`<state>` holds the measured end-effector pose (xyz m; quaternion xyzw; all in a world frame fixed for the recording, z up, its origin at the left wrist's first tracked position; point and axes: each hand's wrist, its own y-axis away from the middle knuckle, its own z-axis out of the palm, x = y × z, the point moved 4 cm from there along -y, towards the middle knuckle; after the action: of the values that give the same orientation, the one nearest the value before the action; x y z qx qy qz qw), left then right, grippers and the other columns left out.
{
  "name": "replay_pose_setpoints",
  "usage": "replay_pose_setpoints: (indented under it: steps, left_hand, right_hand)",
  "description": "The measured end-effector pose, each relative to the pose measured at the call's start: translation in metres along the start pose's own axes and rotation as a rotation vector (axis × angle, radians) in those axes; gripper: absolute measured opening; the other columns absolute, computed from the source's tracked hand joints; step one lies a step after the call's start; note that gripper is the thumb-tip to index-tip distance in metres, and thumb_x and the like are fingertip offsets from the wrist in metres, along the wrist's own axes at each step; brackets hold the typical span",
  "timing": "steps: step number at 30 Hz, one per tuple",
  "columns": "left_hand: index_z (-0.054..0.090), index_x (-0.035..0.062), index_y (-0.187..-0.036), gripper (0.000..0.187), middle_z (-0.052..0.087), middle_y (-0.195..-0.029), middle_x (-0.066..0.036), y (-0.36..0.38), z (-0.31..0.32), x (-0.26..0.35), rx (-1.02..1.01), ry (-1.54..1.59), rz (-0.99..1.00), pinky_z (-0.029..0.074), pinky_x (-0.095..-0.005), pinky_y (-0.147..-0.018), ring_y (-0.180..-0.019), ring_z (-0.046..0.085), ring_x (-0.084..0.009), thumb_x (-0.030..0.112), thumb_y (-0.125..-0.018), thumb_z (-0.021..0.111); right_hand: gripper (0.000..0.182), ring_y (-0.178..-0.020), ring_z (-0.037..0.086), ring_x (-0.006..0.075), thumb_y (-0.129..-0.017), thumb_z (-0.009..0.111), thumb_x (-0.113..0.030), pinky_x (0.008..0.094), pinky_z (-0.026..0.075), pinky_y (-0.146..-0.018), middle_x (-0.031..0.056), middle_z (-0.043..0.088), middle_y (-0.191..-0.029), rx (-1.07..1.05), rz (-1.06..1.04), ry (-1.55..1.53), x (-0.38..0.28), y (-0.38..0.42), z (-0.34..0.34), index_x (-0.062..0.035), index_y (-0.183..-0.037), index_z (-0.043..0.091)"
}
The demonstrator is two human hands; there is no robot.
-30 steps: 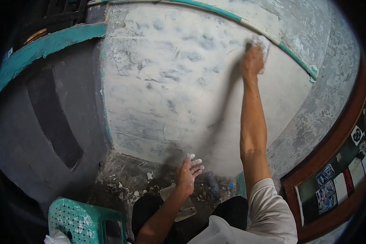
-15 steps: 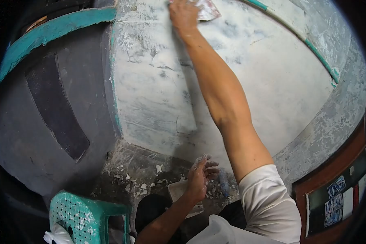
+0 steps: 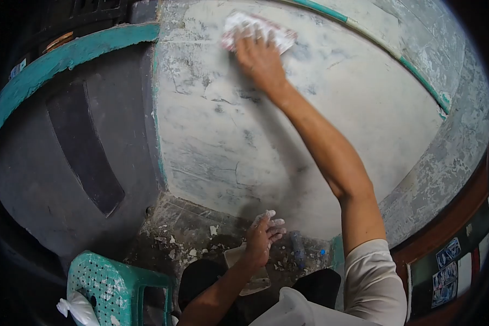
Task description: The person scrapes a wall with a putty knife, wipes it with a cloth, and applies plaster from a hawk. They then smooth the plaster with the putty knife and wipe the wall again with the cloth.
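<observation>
Right hand (image 3: 261, 57) pressed flat on crumpled sandpaper sheet (image 3: 255, 30) near wall's (image 3: 320, 125) top edge, thin, floppy, best held palm-flat; left hand (image 3: 263, 236) open, dusty, holding nothing.

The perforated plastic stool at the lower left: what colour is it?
Teal green, the perforated plastic stool shows white splatter on its seat, seen in the head view.

Sandpaper (image 3: 255, 30) on wall (image 3: 353, 108), stool (image 3: 111, 288) lower left, debris (image 3: 201, 239) below
</observation>
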<state>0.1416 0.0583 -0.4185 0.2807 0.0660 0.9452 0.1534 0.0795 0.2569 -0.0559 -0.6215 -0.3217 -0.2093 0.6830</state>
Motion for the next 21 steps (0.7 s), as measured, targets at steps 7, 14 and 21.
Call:
replay_pose_setpoints:
  steps: [7,14,21]
  left_hand:
    - [0.057,0.0077,-0.123,0.034,0.068,-0.102,-0.011,0.003,0.004,-0.004,0.006,0.003,-0.03,0.053,-0.0329,-0.075,-0.083,0.067,-0.0207,0.033,-0.101,0.058]
    - [0.056,0.0083,-0.126,0.036,0.067,-0.102,-0.009,-0.002,0.0,-0.009,-0.032,0.021,-0.049,0.052,-0.0328,-0.075,-0.086,0.066,-0.019,0.035,-0.102,0.056]
    - [0.058,0.0115,-0.122,0.033,0.067,-0.104,-0.008,0.006,0.003,0.006,0.003,0.015,-0.024,0.052,-0.0324,-0.077,-0.087,0.066,-0.0185,0.038,-0.102,0.056]
  right_hand:
    - [0.04,-0.112,0.064,0.0375,-0.09,0.053,-0.012,0.0547,0.051,-0.092,0.0225,0.065,-0.123,0.079,0.092,0.287,0.037,-0.05,0.043,0.0051,-0.127,0.058]
    - [0.02,-0.095,0.069,0.0325,-0.09,0.054,-0.01,0.0477,0.057,-0.077,0.0161,0.07,-0.103,-0.189,-0.082,-0.242,-0.074,-0.046,0.104,-0.0049,-0.106,0.066]
    - [0.03,-0.098,0.07,0.0352,-0.092,0.049,-0.013,0.0457,0.056,-0.084,0.0201,0.07,-0.11,-0.772,-0.254,-0.684,-0.14,0.021,0.005,-0.0077,-0.116,0.066]
